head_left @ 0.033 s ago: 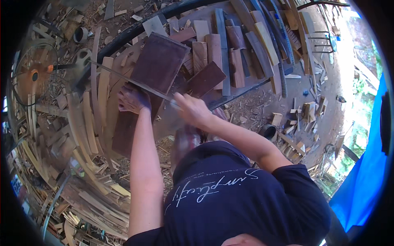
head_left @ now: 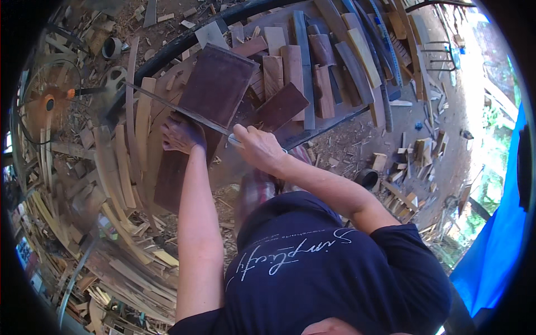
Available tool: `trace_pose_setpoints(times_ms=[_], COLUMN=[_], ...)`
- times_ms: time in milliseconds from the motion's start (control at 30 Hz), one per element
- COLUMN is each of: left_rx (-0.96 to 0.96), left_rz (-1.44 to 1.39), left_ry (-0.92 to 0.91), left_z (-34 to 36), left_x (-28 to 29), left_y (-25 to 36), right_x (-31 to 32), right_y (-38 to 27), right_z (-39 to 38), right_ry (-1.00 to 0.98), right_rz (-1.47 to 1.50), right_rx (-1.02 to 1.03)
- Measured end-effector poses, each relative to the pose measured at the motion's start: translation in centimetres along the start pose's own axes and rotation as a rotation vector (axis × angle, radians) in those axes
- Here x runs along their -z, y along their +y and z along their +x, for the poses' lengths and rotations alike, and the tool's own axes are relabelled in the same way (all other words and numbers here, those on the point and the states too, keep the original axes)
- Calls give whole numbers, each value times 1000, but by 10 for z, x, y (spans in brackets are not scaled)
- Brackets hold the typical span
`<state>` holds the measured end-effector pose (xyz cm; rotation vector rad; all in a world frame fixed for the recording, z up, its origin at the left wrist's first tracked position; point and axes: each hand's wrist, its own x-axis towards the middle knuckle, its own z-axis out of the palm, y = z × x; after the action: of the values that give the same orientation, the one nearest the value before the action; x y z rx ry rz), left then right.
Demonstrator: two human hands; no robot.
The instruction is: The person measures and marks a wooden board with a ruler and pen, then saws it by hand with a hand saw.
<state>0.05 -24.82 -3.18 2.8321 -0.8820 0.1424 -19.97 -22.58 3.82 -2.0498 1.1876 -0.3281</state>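
Note:
A long, narrow metal blade, by its look a handsaw [head_left: 167, 104] seen nearly edge-on, slants across a dark brown wooden board [head_left: 172, 176]. My right hand [head_left: 258, 148] is closed around its pale handle, at the blade's near right end. Left of the blade's middle, my left hand [head_left: 183, 135] presses on the board with its fingers curled over it; the fingertips are hidden. Just beyond the blade is a square dark brown panel [head_left: 218, 84]; whether it is one piece with the board cannot be told. A smaller brown board [head_left: 283, 106] lies to its right.
Wooden blocks [head_left: 273, 75] and long strips [head_left: 302, 67] cover the bench's right side. A fan [head_left: 50, 104] stands at far left, beside stacked curved wood strips [head_left: 109, 162]. Offcuts [head_left: 424, 151] litter the ground at right, near a dark round container [head_left: 366, 178]. A blue sheet [head_left: 494, 251] hangs at right.
My right hand, blurred before, is sharper now and has shifted slightly left. The saw's handle end shows more clearly. My left hand stays in the same place.

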Motion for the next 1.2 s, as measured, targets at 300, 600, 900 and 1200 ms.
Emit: trace_pose_setpoints(times_ms=[300, 600, 900, 1200], left_rx=[5, 33, -17, 59], left_rz=[15, 10, 55, -32], left_ry=[21, -63, 23, -12], left_z=[-2, 0, -3, -5], left_x=[4, -3, -6, 12], left_y=[6, -5, -6, 16], right_x=[-6, 69, 43, 40], right_y=[5, 9, 28, 11], right_z=[-9, -125, -120, -80], right_ry=[-3, -26, -10, 8], right_rz=[78, -46, -24, -5], right_rx=[71, -87, -97, -68])
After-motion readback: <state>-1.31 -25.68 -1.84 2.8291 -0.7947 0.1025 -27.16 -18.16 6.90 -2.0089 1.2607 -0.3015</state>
